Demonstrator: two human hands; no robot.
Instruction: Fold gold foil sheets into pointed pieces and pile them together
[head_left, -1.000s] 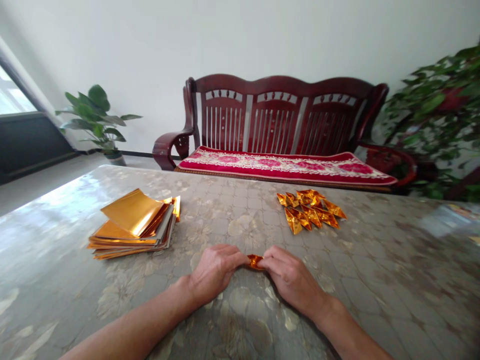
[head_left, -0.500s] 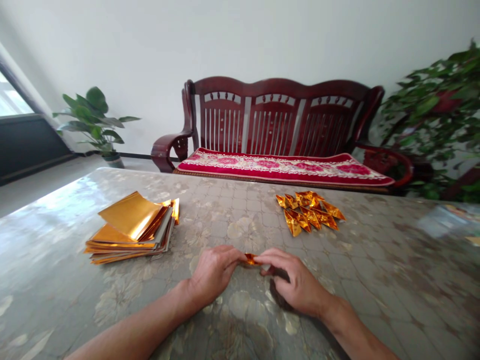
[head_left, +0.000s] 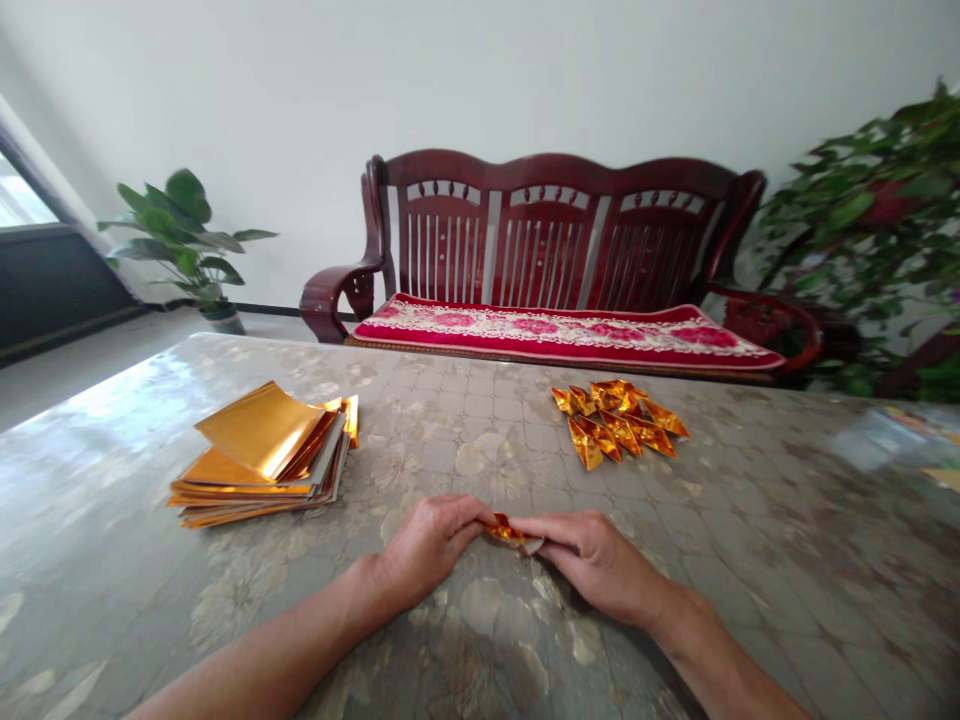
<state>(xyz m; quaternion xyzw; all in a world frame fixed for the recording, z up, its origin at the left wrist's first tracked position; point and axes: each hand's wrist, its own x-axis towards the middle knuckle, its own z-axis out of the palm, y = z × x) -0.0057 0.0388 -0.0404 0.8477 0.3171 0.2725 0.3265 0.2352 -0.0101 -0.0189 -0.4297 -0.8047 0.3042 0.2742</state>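
The small gold foil piece lies between the two hands, just above the surface or touching it — from this view I cannot tell exactly. The left hand has its grip closed on the left end of the piece. The right hand has its grip together on the right end, with one finger laid along the top, and a grey-white flap shows beside these fingertips. To the left, well apart from the hands, is the stack of gold sheets; beyond the right hand lie the folded gold pieces. Patterned surface shows between hands and both groups — room for sideways movement. The far edge runs before the wooden bench.
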